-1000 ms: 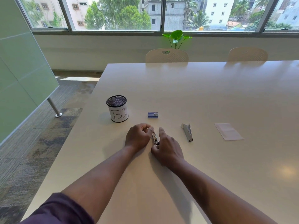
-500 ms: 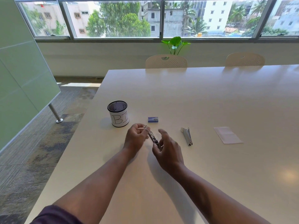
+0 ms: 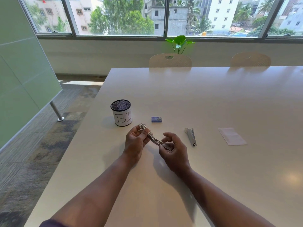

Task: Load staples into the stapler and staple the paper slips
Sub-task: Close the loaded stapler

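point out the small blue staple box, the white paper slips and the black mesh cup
small blue staple box (image 3: 156,119), head view, front face
white paper slips (image 3: 232,136), head view, top sheet's middle
black mesh cup (image 3: 122,117), head view, white label

Silver stapler (image 3: 154,140), blue staple box (image 3: 156,119) (white table (image 3: 196,99)).

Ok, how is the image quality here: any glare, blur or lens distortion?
Head view: daylight from the windows; a soft glare patch on the table at right; wide-angle bending of frame edges; the stapler between left hand and right hand is small and slightly soft.
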The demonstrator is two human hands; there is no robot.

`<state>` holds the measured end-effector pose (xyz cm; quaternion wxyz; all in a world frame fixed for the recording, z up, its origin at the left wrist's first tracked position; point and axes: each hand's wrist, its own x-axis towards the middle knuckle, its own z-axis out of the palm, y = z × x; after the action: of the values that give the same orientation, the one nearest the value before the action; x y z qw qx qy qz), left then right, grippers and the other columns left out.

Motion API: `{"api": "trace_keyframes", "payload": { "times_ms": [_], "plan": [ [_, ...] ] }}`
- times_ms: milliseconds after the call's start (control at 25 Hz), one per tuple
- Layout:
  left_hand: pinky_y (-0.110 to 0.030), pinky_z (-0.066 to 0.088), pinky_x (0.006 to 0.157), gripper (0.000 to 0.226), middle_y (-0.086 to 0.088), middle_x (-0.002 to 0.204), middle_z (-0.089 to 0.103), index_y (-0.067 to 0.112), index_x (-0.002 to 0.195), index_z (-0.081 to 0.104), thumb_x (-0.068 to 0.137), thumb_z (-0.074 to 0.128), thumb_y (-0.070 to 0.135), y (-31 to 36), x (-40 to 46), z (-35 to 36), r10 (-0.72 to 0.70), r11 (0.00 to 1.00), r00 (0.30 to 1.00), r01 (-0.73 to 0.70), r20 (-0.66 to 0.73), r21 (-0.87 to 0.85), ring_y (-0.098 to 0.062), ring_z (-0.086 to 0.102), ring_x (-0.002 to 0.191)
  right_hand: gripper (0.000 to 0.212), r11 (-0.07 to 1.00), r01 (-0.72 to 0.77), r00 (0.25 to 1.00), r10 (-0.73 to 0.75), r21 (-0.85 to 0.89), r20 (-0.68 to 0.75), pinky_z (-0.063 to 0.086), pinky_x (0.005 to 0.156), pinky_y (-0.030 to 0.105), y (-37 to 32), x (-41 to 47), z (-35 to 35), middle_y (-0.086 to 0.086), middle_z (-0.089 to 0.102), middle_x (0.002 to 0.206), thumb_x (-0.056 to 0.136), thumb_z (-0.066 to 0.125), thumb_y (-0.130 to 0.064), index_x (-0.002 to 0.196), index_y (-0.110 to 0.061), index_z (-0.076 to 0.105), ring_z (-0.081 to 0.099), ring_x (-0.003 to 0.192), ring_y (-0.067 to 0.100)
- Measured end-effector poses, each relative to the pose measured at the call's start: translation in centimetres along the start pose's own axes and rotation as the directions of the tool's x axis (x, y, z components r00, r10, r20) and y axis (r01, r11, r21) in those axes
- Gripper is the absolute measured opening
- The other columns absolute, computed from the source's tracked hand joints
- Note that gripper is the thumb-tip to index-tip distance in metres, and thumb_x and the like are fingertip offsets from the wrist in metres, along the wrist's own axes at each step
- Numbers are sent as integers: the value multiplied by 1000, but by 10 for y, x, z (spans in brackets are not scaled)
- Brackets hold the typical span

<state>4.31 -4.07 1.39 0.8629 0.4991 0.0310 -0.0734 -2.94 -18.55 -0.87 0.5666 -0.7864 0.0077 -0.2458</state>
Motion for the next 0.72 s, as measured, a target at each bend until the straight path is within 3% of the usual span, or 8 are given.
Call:
{"api": "trace_keyframes", "payload": {
  "times_ms": [160,240,360,480,640,720],
  "plan": [
    [-30,61,77,16,-5,86,73,13,104,68,97,62,1,-3,1,-1,20,999,1000,-20,2,44,-19,68,87,46,931,-122,991,132,345,-6,57,70,22,3,5,-7,1,76,90,77,85,-13,115,-26,62,75,81,17],
    [-30,60,79,19,-7,89,73,13,109,68,96,63,1,-3,0,-1,32,998,999,-33,21,55,-19,69,88,42,913,-132,989,149,387,-14,57,70,24,3,5,-7,4,77,88,76,87,-17,111,-25,65,75,80,19],
    [-34,60,85,24,-11,95,72,11,117,67,95,67,2,-5,-7,0,27,988,992,-45,121,148,-20,71,89,30,955,-101,994,109,279,-14,58,73,27,2,5,-6,-2,77,85,74,84,-39,100,-33,70,74,80,19],
    [-41,58,94,28,-17,104,69,6,119,68,91,73,6,-5,-16,3,2,957,970,-72,243,281,-26,71,96,13,997,54,999,-54,46,-1,52,76,22,-1,5,-2,-18,72,97,89,66,-47,101,-44,70,69,93,7],
    [-46,53,98,30,-23,105,68,6,117,71,92,75,23,-1,-22,5,-61,949,915,-71,398,308,-29,67,100,41,992,75,984,-57,-99,169,42,96,13,-2,8,2,-20,60,130,98,47,-52,133,-35,61,53,117,-13],
    [-40,58,92,24,-21,105,71,9,117,72,97,68,21,0,-22,5,-59,954,922,-61,383,293,-28,69,99,55,994,21,970,5,-103,244,47,101,24,-1,8,3,-15,57,140,97,45,-56,146,-33,49,57,120,-2]
  ]
}}
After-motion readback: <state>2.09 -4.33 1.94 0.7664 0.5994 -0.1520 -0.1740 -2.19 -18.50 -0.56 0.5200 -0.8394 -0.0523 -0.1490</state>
